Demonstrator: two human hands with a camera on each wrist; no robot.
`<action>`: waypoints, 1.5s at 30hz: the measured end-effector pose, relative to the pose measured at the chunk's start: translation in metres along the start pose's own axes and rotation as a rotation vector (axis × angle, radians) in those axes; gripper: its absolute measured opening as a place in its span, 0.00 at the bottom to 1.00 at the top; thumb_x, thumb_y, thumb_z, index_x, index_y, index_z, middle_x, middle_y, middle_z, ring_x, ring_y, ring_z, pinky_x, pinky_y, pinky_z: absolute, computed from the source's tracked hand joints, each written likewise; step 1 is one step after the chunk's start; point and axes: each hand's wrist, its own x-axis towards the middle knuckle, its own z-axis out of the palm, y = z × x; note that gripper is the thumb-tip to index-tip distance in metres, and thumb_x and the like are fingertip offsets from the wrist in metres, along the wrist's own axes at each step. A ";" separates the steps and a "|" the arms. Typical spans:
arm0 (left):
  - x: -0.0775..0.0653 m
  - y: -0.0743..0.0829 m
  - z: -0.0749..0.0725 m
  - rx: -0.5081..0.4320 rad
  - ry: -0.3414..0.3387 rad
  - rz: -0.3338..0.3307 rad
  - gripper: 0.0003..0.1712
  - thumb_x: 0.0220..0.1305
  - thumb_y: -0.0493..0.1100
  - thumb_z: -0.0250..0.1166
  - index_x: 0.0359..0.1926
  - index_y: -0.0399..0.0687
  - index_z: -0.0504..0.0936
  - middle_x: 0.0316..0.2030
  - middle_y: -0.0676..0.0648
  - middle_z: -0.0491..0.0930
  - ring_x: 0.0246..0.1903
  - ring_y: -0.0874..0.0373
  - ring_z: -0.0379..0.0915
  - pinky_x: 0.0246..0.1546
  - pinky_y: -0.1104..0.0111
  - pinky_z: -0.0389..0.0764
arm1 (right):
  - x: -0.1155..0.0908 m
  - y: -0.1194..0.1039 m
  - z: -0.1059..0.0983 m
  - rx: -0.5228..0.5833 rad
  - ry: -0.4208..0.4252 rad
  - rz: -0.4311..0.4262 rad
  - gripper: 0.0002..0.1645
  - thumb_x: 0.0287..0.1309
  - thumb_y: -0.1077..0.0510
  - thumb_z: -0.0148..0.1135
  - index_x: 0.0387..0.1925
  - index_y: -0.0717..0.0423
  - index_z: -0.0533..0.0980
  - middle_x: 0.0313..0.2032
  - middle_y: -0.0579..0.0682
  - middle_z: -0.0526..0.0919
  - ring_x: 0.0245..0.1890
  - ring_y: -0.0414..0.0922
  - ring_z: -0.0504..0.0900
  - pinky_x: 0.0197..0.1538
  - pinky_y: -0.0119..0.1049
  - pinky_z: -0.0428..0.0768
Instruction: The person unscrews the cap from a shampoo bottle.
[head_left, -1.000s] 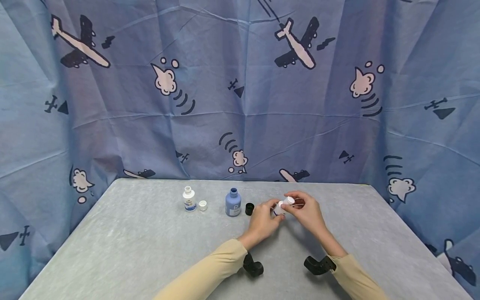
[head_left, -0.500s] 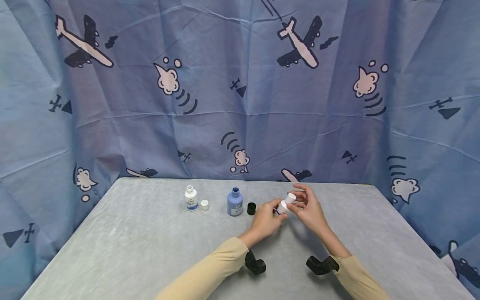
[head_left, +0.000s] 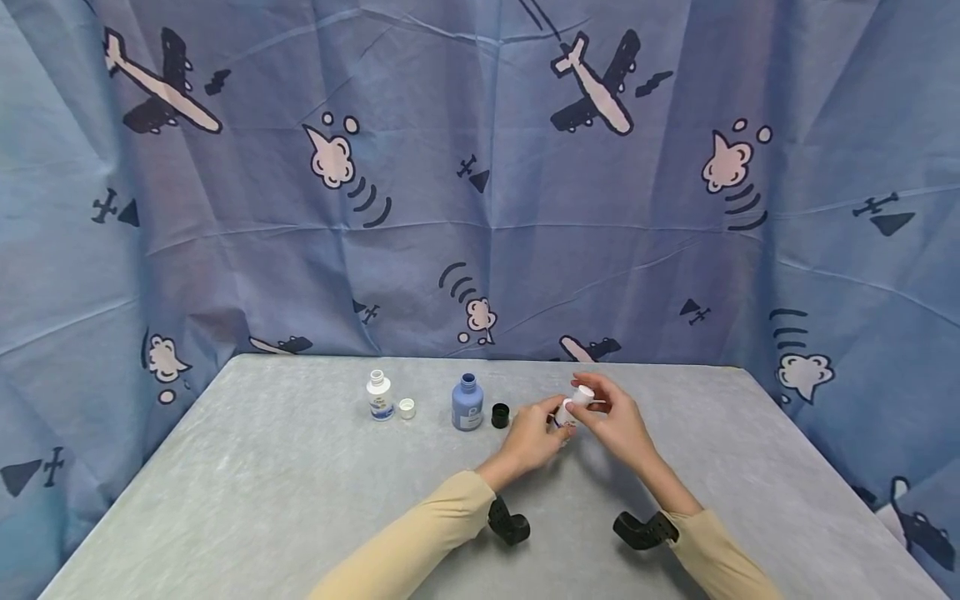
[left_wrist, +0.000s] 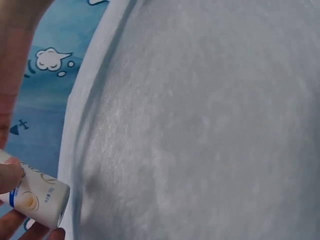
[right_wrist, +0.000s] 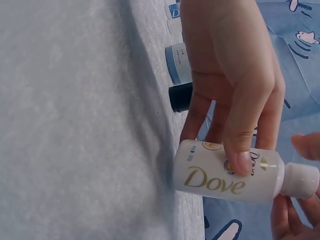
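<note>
A small white Dove bottle (right_wrist: 210,172) is tilted above the table, its label facing the right wrist view. My left hand (head_left: 531,435) grips the body, with the thumb across the label. In the left wrist view only the base end of the bottle (left_wrist: 42,202) shows. A white cap (head_left: 582,395) sits on the bottle's neck. My right hand (head_left: 617,421) is at that cap, thumb and fingers curled about it; one fingertip (right_wrist: 306,145) stands slightly off it in the right wrist view.
Left of the hands stand an uncapped blue bottle (head_left: 467,403) with a black cap (head_left: 500,415) beside it, and an uncapped white bottle (head_left: 380,397) with a white cap (head_left: 407,408) next to it. A printed blue curtain (head_left: 420,192) hangs behind the grey table (head_left: 247,475).
My right fingers have spread away from the cap and then curled in towards it again. The left hand keeps its grip on the bottle, nearly still.
</note>
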 end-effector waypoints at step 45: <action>0.013 -0.005 0.011 -0.044 0.140 -0.192 0.24 0.56 0.41 0.71 0.54 0.43 0.77 0.43 0.44 0.84 0.38 0.56 0.79 0.39 0.70 0.75 | 0.013 0.015 -0.024 -0.148 0.026 0.143 0.22 0.49 0.62 0.72 0.48 0.60 0.80 0.46 0.62 0.84 0.43 0.57 0.84 0.38 0.39 0.84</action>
